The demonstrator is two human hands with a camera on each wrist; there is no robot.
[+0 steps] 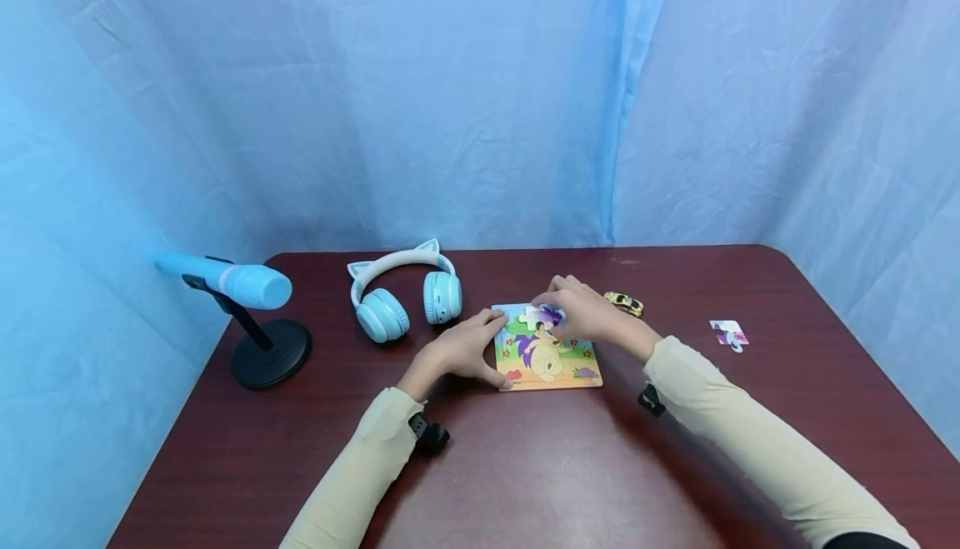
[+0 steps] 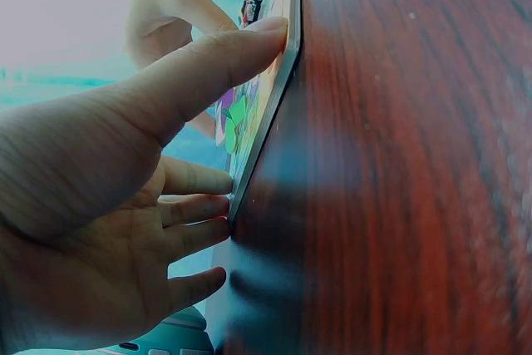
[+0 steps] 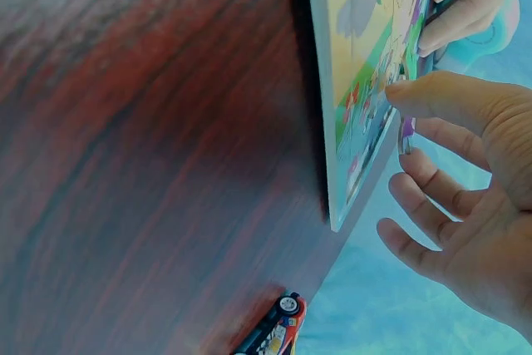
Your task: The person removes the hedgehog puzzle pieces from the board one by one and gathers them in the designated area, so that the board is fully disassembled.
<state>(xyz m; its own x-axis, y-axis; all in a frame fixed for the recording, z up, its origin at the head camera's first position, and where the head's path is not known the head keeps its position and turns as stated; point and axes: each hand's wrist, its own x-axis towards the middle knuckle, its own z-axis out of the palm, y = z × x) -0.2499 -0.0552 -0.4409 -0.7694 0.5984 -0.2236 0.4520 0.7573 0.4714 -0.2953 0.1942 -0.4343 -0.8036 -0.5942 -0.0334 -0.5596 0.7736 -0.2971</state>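
1. The left hand (image 1: 467, 347) has its thumb and fingers spread apart, touching the puzzle board (image 1: 551, 357) along its left side, the thumb on the near corner.
2. The right hand (image 1: 588, 313) pinches a purple puzzle piece (image 3: 407, 134) between thumb and fingers, over the board's far part.
3. The board lies on the table (image 1: 525, 474), between the hands.
4. A loose piece (image 1: 728, 334) lies well to the right; a toy car (image 1: 624, 304) sits just beyond the right wrist.
5. Cat-ear headphones (image 1: 382, 316) and a blue microphone (image 1: 258, 286) on a black stand (image 1: 277, 356) are at left.
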